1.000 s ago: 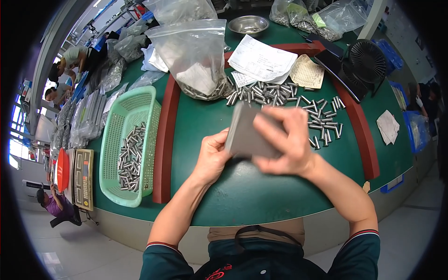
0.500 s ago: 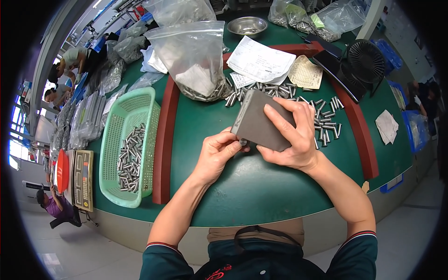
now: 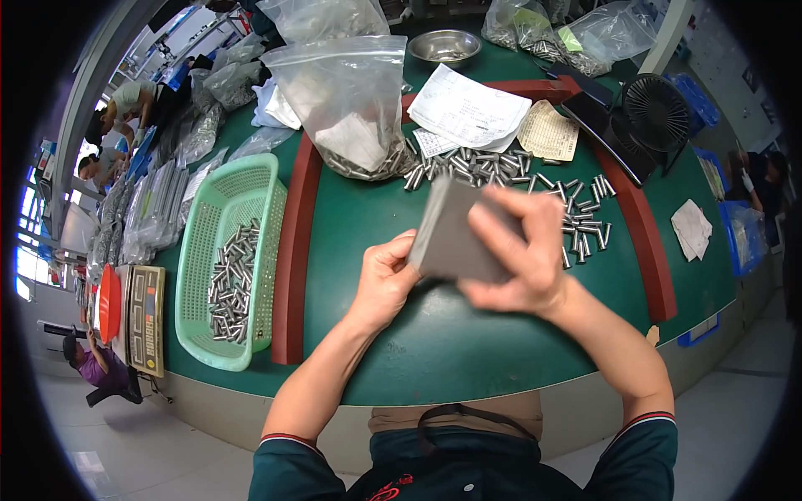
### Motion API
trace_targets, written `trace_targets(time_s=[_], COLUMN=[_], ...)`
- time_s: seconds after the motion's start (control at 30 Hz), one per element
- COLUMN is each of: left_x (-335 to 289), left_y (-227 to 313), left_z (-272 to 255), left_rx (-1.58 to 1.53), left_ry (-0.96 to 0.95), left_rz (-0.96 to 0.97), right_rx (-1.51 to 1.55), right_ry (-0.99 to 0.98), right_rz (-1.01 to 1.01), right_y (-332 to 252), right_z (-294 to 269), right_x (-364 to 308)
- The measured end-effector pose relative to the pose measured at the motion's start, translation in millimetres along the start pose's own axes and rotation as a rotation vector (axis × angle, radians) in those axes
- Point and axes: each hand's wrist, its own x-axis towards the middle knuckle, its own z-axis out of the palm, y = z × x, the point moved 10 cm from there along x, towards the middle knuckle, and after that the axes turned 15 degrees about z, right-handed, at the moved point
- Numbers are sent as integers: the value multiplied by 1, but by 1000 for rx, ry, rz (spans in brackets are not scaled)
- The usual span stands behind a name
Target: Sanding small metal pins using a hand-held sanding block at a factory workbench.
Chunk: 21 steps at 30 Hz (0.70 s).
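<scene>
My right hand (image 3: 530,263), smeared by motion, grips a dark grey-brown block (image 3: 468,238) that looks like a sanding block. Its fingers lie over the top face and the thumb is along the near edge. Against the block's left edge, my left hand (image 3: 384,280) is closed in a pinch. The metal rivet it held half a second ago is now hidden behind the block and fingers. Just beyond the block lie several loose silvery rivets (image 3: 587,221) with flat heads. More rivets (image 3: 234,288) fill part of the green plastic basket (image 3: 192,250) at the left.
Dark red strips (image 3: 294,275) border the green table (image 3: 451,359). A clear bag of parts (image 3: 359,108), papers (image 3: 468,107), a steel bowl (image 3: 444,48) and a black fan (image 3: 656,104) stand farther back. A white cloth (image 3: 692,230) lies right; a scale (image 3: 149,321) stands left.
The block has tilted and shifted slightly down in my right hand, whose fingers now blur. The rivet end seen at my left fingertips is out of sight.
</scene>
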Motion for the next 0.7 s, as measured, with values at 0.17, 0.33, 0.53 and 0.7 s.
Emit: trace_targets(time_s=[0.17, 0.33, 0.53, 0.7], left_x=[2, 3, 7, 9], left_y=[32, 13, 36, 23], left_z=[10, 4, 16, 9], left_rx=[61, 16, 82, -88], left_ry=[-31, 44, -82, -15], left_rz=[271, 51, 292, 206], right_rx=[-43, 78, -139, -82], right_ry=[-42, -178, 27, -31], right_rz=[67, -32, 274, 270], right_y=[8, -38, 57, 42], right_z=[5, 11, -13, -7], right_x=[6, -9, 14, 9])
